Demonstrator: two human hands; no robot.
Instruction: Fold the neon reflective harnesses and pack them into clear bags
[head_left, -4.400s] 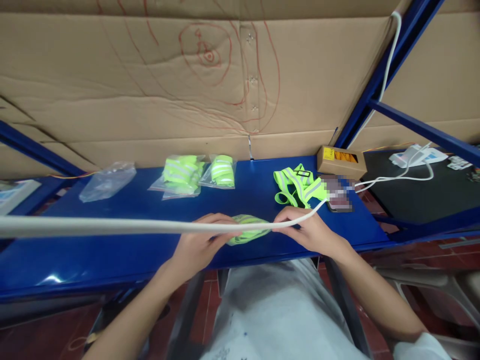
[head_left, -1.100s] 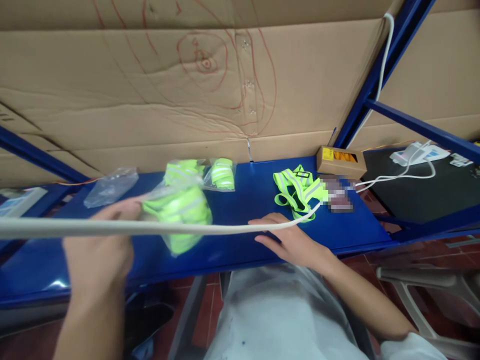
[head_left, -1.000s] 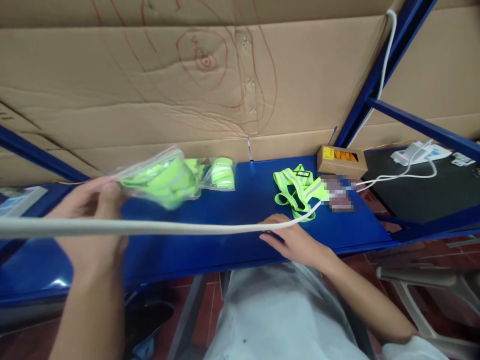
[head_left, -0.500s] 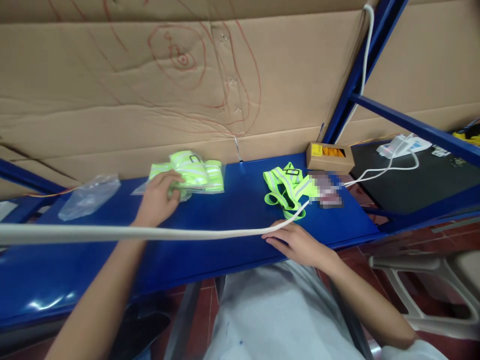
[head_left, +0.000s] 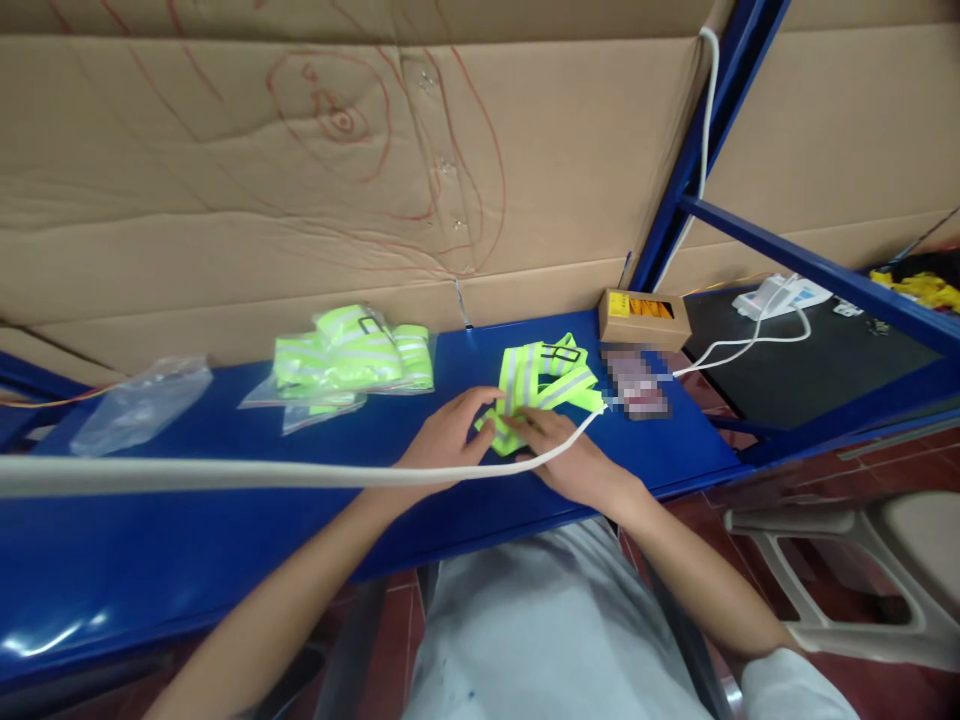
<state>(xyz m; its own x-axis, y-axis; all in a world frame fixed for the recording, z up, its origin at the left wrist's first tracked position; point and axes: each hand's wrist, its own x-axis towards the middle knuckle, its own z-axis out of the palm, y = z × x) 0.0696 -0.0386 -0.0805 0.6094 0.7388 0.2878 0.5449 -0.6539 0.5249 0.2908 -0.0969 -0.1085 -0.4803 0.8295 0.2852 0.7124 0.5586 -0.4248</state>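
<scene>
In front of me I see a big brown cardboard wall (head_left: 570,140) with loopy red lines (head_left: 343,121) drawn on it. On my right, a small brown box (head_left: 645,328) with a yellow label (head_left: 619,304) sits on the blue table (head_left: 187,540). A white cord (head_left: 706,110) hangs by a blue metal post (head_left: 731,90). Past that, a white packet (head_left: 780,297) lies on a black table top (head_left: 817,365). Beside me, a pale plastic chair (head_left: 911,535) stands on the red tile floor (head_left: 832,480).

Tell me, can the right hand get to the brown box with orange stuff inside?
Probably yes, with a stretch. The right hand is on the yellow-green strap; the white cable and a pixelated thing are partly in the way, but reaching around toward the brown box looks possible.
</scene>
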